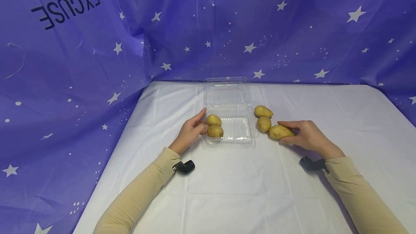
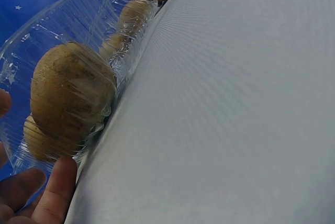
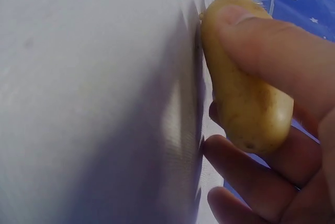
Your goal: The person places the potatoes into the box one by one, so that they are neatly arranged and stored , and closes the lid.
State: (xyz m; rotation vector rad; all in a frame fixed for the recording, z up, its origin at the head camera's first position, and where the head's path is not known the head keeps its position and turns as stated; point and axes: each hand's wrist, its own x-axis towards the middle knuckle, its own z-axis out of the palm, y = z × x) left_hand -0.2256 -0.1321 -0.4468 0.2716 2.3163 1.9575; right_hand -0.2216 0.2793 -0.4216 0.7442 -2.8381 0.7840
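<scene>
A clear plastic clamshell container [image 1: 238, 128] lies with its lid [image 1: 227, 93] folded back. Inside its left end are two potatoes, one farther back [image 1: 213, 120] and one nearer [image 1: 215, 131]. My left hand [image 1: 190, 133] rests at that end, its fingertips against the clear wall, seen in the left wrist view too. Right of the container, my right hand [image 1: 307, 135] grips a longish potato [image 1: 279, 132] between thumb and fingers. The thumb lies along the potato [image 3: 251, 93] in the right wrist view. Beside it sit a round potato [image 1: 264, 124] and a tapered one [image 1: 263, 111].
White cloth covers the table [image 1: 240, 190]. A purple-blue curtain [image 1: 227, 21] with white stars hangs behind and at the left. Black wrist-worn devices stick out from both cuffs, one at the left sleeve [image 1: 185, 167] and one at the right [image 1: 312, 163].
</scene>
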